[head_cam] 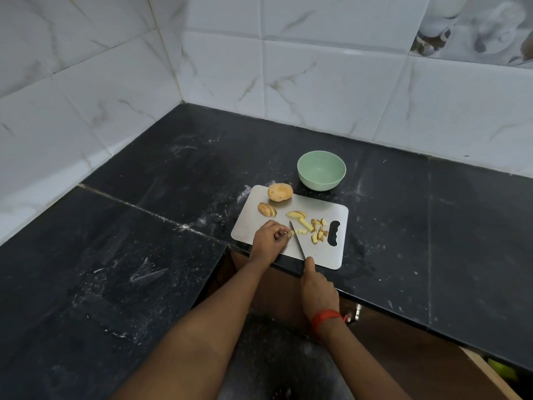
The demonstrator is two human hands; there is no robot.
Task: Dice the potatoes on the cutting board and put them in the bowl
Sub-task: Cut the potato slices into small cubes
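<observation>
Potatoes lie on the board [326, 203] in several states; one whole potato [280, 192] sits at its far left corner, a sliced half [267, 209] just nearer along its left edge, long strips [297, 215] at its middle, and dice [318, 230] heaped beside its handle slot, likely pushed there to keep the cutting spot free. Left hand [269, 239] rests on the board's near left part; its fingers [284, 228] are curled, pinching a short strip [292, 232] down against the board, tips tucked back from the blade, probably as a guard against a nick. Right hand [317, 290] sits just off the board's near edge, clenched round the handle of the knife [297, 241]; the blade reaches over the board to the pinched strip, set crosswise to it so the cut gives cubes. Bowl [320, 183] stands on the tabletop [173, 183] just past the board's far edge, with nothing in it; that is close enough for a short transfer. Dicing seems partway done, with no piece in the bowl yet; the board lies close to the tabletop's front edge, so a hard press there might shift it.
</observation>
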